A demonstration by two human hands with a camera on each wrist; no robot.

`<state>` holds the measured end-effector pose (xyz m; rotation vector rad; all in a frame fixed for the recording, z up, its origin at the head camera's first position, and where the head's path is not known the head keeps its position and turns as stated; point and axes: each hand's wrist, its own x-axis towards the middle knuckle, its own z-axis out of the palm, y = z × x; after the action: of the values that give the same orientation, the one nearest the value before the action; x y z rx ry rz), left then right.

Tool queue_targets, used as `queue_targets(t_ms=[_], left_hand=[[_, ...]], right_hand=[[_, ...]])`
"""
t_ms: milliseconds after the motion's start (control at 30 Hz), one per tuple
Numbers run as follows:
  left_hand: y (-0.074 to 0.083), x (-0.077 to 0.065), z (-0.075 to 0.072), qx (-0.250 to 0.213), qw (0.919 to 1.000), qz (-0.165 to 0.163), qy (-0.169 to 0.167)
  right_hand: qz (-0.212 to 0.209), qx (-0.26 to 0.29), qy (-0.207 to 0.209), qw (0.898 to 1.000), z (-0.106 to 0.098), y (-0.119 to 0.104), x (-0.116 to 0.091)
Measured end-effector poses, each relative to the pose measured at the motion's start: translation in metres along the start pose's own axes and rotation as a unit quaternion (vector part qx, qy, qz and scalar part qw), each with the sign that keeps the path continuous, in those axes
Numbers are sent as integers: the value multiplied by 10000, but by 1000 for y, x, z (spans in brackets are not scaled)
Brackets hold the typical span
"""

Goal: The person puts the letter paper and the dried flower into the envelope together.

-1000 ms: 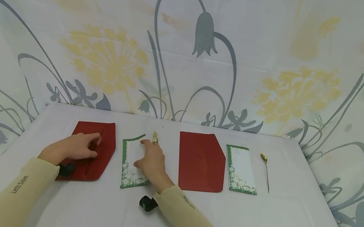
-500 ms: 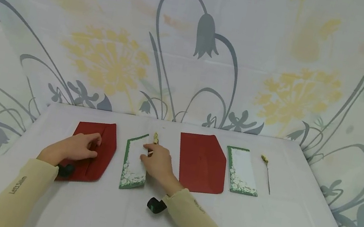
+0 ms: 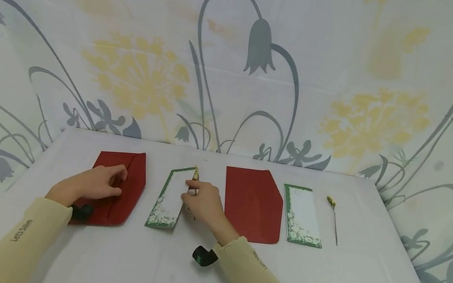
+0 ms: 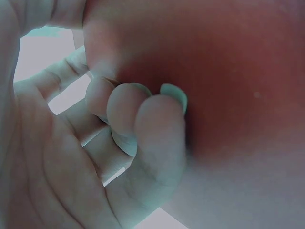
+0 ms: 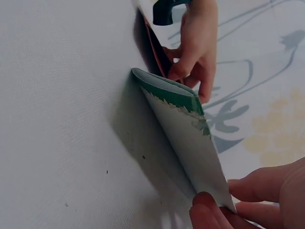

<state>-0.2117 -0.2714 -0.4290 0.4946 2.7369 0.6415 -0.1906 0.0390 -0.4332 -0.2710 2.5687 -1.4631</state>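
Card [image 3: 168,202] and envelope [image 3: 131,195] partly behind hands [image 3: 205,203]

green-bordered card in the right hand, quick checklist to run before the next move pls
1. Right hand pinching the held card: ok, at its right edge.
2. Held card flat on the table: not ok, it is tilted up.
3. Left hand gripping the left red envelope: cannot tell, it lies over it.
4. Held card apart from that envelope: ok, table shows between them.
5. Nearer flower sprig clear of the right hand: cannot tell, partly hidden.
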Motion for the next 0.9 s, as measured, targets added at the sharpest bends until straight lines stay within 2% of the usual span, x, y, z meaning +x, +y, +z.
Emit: queue_targets(t_ms=[167,433,767,900], left_hand=[[2,-2,-1,-34,10000,3,-25],[1,-1,-1,-29,10000,34,5],[-3,0,0,-121,9999,41,63],[-3,0,1,-189,9998,23,60]], right_hand=[[2,76,115,9999,0,0,1],[-329,254,180,9990,-4,-3,4],[-901,258,660,9934,1,-16,9],[-1020,488,891,9896,8,-22,12]])
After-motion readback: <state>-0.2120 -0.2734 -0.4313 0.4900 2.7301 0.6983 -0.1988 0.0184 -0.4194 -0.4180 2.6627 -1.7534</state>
